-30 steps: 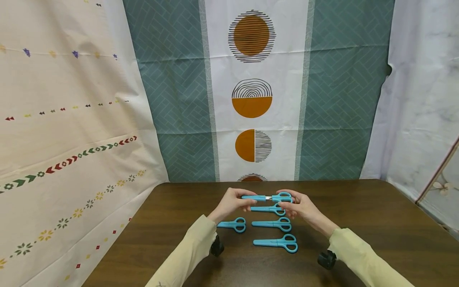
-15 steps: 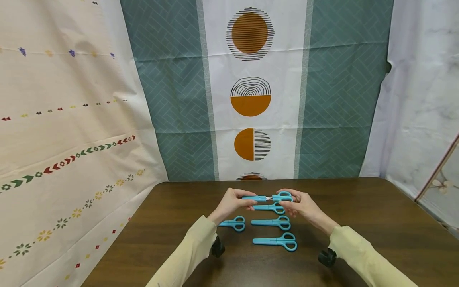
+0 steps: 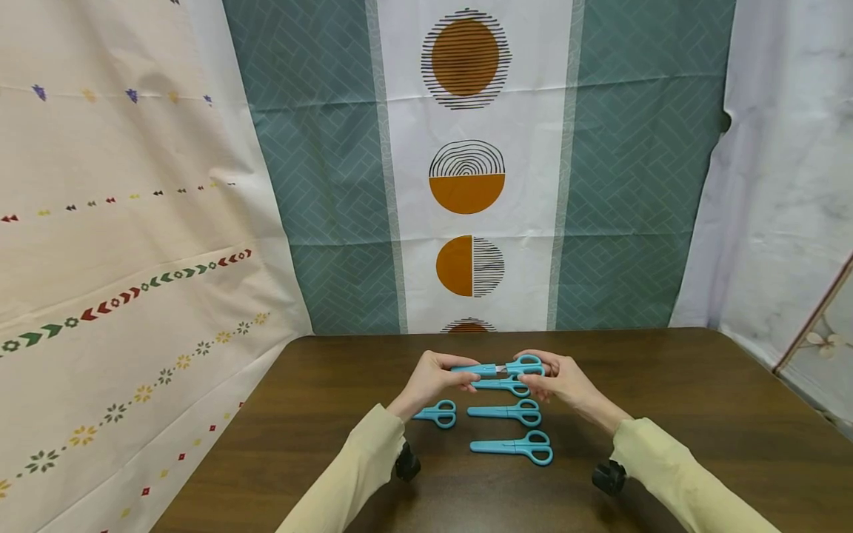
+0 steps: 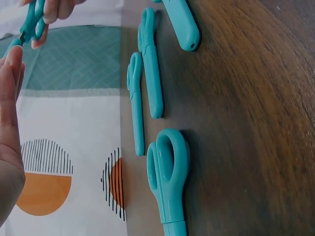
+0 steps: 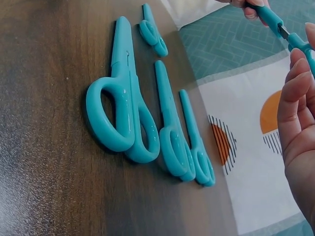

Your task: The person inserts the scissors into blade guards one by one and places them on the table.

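Above the far part of the table, my left hand (image 3: 428, 383) pinches a turquoise blade cover (image 3: 481, 369) between thumb and fingers. My right hand (image 3: 563, 383) grips the turquoise handles of a pair of scissors (image 3: 513, 368), level with the cover. A short stretch of metal blade (image 3: 501, 368) shows between cover and handles; the rest of the blade is inside the cover. In the right wrist view, the same bare metal (image 5: 283, 31) appears between the two hands.
Three turquoise scissors in covers lie in a column on the brown table (image 3: 266, 459): far (image 3: 496, 384), middle (image 3: 500, 411) and near (image 3: 506, 447). Another pair (image 3: 441, 414) lies left of them, partly behind my left wrist. Patterned cloths hang behind and at the left.
Both hands keep their hold, and the bare stretch of blade looks about the same. My left forearm has shifted slightly right, covering more of the left scissors. The head view has tilted slightly.
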Motion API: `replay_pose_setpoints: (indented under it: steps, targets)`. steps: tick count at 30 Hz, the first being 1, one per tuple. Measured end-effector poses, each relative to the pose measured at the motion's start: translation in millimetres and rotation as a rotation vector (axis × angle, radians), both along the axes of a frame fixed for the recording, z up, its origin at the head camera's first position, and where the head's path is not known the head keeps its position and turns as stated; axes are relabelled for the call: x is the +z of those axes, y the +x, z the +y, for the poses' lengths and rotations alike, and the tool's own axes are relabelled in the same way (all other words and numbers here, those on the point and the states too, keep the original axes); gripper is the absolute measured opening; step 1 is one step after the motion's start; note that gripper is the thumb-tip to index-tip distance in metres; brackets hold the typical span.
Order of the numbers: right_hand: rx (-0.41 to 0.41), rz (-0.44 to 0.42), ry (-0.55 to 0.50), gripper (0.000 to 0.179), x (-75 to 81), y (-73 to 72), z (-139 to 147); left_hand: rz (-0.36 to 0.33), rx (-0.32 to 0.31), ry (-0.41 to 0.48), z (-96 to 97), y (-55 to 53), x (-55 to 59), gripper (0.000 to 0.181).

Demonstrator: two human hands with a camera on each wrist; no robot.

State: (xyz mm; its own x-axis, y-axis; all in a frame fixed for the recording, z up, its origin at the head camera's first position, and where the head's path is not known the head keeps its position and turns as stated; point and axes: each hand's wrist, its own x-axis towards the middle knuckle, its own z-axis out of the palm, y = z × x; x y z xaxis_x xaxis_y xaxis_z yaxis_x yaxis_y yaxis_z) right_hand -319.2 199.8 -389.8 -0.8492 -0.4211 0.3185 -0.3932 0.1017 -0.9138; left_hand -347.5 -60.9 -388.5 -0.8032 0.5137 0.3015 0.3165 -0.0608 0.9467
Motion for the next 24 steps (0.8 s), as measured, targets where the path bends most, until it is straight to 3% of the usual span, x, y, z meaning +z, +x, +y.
replay_pose_setpoints:
  steps: [9,17,24]
  targets:
    - [-0.021,0.031,0.010,0.036,13.0,11.9,-6.0,-0.003,-0.009,0.009,2.8,-0.1,0.9,0.023]
    - [0.053,0.046,-0.009,0.034,-8.4,-8.3,-4.4,-0.015,-0.020,0.004,8.3,2.2,-0.2,0.022]
    - [0.059,0.068,-0.007,0.035,-10.2,-10.6,-3.8,-0.025,-0.003,-0.002,8.9,1.0,0.0,0.022]
